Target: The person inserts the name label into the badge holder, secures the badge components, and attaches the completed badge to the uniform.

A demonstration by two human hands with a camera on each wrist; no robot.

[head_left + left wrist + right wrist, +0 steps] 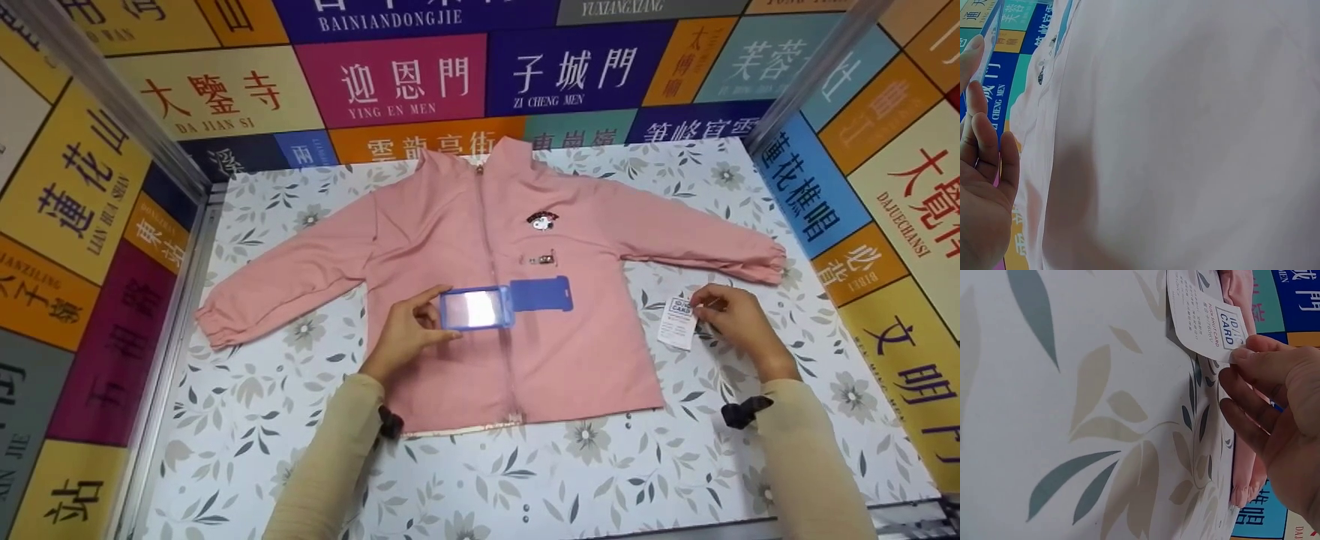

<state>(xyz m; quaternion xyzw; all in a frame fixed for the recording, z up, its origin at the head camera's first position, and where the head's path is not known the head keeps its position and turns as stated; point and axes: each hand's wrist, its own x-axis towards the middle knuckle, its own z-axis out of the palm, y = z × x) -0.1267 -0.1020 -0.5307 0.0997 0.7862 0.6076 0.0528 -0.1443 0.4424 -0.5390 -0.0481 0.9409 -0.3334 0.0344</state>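
Observation:
My left hand (411, 330) pinches a blue card holder (475, 308) with a clear window, held above the front of a pink jacket. Its blue flap (541, 294) sticks out to the right. In the left wrist view, the thumb and fingers of that hand (985, 169) hold the holder's edge (989, 53). Over to the right, my right hand (731, 319) pinches a white paper card (676, 324) by its edge. The right wrist view shows "ID/IC CARD" printed on this card (1207, 323), with the thumb and forefinger on one corner.
The pink jacket (442, 240) lies spread on a table (585, 480) with a floral cover, zipper closed, sleeves out to both sides. On its chest are a Snoopy patch (541, 221) and a small metallic piece (546, 259). Panels with Chinese lettering (409, 81) stand around the table.

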